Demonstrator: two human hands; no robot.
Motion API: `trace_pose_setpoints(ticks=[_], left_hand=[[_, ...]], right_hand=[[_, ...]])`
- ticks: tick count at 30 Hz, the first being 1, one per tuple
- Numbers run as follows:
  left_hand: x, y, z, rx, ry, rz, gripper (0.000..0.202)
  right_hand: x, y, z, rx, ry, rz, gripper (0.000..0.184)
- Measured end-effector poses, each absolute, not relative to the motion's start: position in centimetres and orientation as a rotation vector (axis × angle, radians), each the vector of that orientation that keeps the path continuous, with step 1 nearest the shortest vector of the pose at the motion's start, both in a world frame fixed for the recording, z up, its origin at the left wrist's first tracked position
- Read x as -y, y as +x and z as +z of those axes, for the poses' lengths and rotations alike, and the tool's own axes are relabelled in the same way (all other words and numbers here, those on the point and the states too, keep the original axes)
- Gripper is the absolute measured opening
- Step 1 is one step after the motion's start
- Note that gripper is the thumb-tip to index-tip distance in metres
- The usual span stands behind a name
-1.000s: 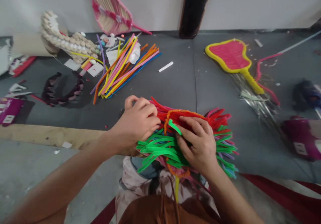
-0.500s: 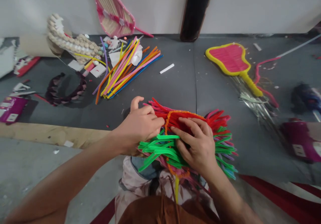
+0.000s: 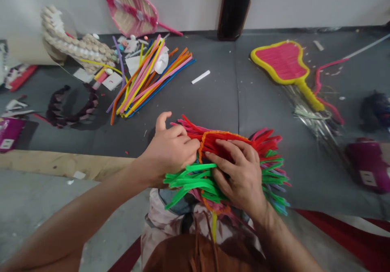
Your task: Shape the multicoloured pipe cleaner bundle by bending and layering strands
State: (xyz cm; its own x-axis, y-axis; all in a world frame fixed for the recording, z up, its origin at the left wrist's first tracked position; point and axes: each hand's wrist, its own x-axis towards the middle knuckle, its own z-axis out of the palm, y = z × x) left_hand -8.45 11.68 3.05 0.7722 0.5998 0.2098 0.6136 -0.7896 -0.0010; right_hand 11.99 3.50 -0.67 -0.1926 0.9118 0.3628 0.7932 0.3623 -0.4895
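Both hands work on a paddle-shaped craft piece (image 3: 268,142) made of red, green, pink and blue pipe cleaners woven across an orange frame, held over my lap. My left hand (image 3: 169,150) grips its left side, fingers curled over the red strands and thumb raised. My right hand (image 3: 240,174) presses down on its middle, fingertips pinching a bright green pipe cleaner (image 3: 201,167) that lies across the piece. Green ends (image 3: 179,182) stick out below my left hand.
A grey mat (image 3: 219,97) covers the floor ahead. On it lie a bundle of loose coloured pipe cleaners (image 3: 149,81), a pink and yellow paddle (image 3: 283,62), a dark braided band (image 3: 71,109), a white beaded piece (image 3: 73,46), purple packets (image 3: 370,166) and another pink paddle (image 3: 131,7) against the wall.
The green pipe cleaner that stood tilted up between my hands now lies flat across the piece. My left thumb has lifted. The view shifted slightly.
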Motion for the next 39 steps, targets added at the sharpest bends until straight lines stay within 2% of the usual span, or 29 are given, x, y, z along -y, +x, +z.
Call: trace_pose_setpoints(ticks=[8, 16, 22, 28, 34, 39], left_hand=[[-12.4, -9.2, 3.9, 1.025, -2.749, -0.078, 0.023], [-11.4, -9.9, 3.5, 1.135, -2.712, -0.451, 0.008], [-10.7, -10.0, 2.9, 0.978, -2.846, -0.538, 0.015], [-11.7, -9.1, 2.3, 0.855, -2.912, -0.462, 0.020], [-12.5, -9.3, 3.1, 1.054, -3.165, -0.356, 0.023], [-12.7, -9.3, 3.7, 1.176, -3.106, -0.286, 0.022]], right_hand=[[-3.6, 11.8, -0.8, 2.082, -1.514, 0.203, 0.027], [-3.7, 12.0, -0.9, 1.908, -1.453, 0.312, 0.024], [-3.7, 12.0, -1.3, 1.828, -1.437, 0.331, 0.013], [-3.6, 12.0, -1.2, 1.818, -1.384, 0.308, 0.016], [-3.5, 12.0, -0.7, 1.872, -1.345, 0.315, 0.019], [-3.5, 12.0, -0.5, 1.975, -1.325, 0.266, 0.024]])
